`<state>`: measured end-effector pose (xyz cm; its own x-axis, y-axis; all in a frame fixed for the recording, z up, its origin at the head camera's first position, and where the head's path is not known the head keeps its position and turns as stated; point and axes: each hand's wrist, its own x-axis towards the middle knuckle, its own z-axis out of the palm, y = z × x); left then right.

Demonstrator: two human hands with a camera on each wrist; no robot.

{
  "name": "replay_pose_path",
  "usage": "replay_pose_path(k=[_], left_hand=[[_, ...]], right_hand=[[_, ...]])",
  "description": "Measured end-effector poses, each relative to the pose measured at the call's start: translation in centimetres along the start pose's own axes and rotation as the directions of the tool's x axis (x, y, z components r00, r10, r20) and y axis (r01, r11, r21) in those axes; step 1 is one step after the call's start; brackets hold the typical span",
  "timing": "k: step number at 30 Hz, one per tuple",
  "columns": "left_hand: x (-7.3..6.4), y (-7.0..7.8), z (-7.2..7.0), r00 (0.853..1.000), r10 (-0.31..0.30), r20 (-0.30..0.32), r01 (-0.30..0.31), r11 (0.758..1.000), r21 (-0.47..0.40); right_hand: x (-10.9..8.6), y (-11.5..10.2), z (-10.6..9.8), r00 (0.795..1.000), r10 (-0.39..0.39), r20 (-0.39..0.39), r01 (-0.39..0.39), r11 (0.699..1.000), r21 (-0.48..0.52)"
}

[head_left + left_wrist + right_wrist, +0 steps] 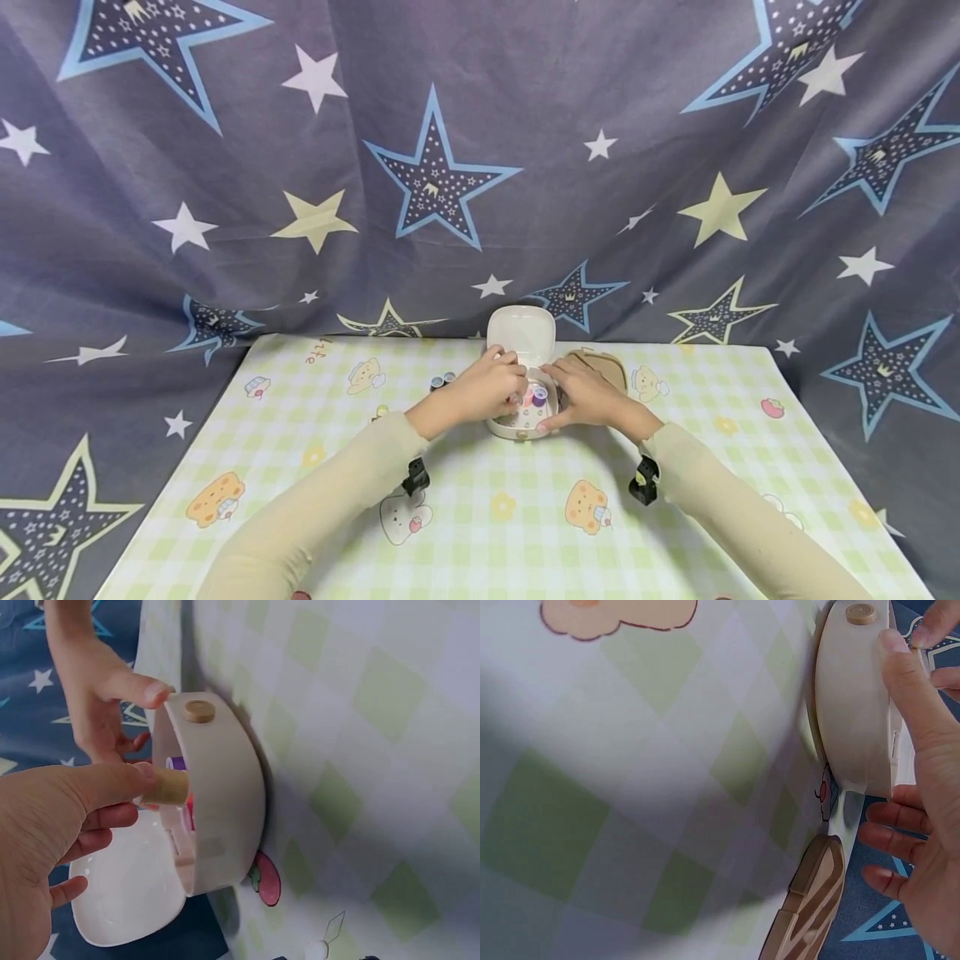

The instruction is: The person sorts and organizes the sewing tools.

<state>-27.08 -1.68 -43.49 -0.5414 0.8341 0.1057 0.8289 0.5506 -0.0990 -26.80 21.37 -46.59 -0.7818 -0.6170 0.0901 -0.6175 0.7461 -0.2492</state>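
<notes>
A white sewing box (pixel 517 434) sits on the table with its white lid (pixel 522 333) raised at the back. My left hand (pixel 491 388) is over the box's left side. In the left wrist view its thumb and fingers pinch a tan thread spool (pixel 172 787) at the box's opening. My right hand (pixel 592 397) holds the box by its right side, thumb on the front rim and fingers toward the back. Inside, a purple spool (pixel 539 396) stands beside pink ones, with small pegs on the floor of the box. A round wooden-looking button (pixel 199 712) marks the front wall.
A brown slotted tray (pixel 810 907) lies right of the box, behind my right hand. Two dark spools (pixel 442 381) stand to the left, beyond my left wrist. The checkered tablecloth (pixel 525 542) spreads in front, and a star-patterned curtain (pixel 570 250) hangs behind the table.
</notes>
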Motion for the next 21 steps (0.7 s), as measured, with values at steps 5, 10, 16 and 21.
replay_pose_path(k=[5,10,16,21], left_hand=[[0.2,0.2,0.9,1.000,-0.010,0.025,0.009,0.999,0.036],[0.5,0.5,1.4,0.999,-0.023,0.025,0.022,0.998,0.061],[0.6,0.7,1.6,0.999,-0.027,0.021,0.025,0.996,0.080],[0.6,0.7,1.8,1.000,-0.023,0.005,0.022,0.995,0.093]], right_hand=[[0.0,-0.2,-0.1,1.000,0.017,0.015,-0.017,1.000,0.008],[0.0,-0.2,-0.1,1.000,0.018,0.016,-0.018,1.000,0.007],[0.0,-0.3,-0.1,1.000,0.021,0.021,-0.021,1.000,0.019],[0.0,-0.2,-0.1,1.000,0.009,0.013,-0.009,1.000,0.014]])
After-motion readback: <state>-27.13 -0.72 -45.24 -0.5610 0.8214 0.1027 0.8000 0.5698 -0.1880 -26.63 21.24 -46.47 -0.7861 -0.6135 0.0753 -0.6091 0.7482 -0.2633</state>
